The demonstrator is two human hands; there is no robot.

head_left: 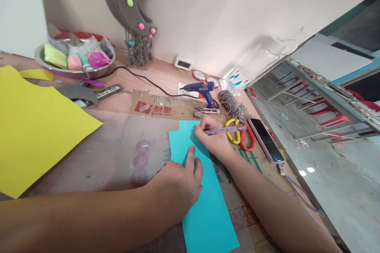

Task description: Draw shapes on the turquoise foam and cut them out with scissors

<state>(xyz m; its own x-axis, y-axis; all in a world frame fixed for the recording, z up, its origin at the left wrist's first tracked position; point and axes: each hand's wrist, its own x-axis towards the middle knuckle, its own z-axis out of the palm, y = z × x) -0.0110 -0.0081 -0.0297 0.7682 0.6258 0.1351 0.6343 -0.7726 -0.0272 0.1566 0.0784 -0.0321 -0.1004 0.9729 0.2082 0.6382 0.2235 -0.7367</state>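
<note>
A long sheet of bright blue paper (208, 209) lies on the table, with a notch cut at its upper left corner. My left hand (181, 184) rests on the paper, index finger stretched out and the others loosely bent, pressing the sheet down. Near the top of the sheet, my right hand (215, 138) is closed around a purple patterned pen (224, 129). The pen's tip is hidden behind my fingers. Just right of that hand lie scissors (247, 138) with one yellow and one red handle loop.
Yellow paper (32, 134) covers the left side. Behind the hands are a blue glue gun (204, 89), pink-handled snips (208, 110) and grey twine (229, 102). A phone (266, 140) lies at the right edge. A metal bowl (38, 57) holds bagged clay near a grey moon ornament (126, 8).
</note>
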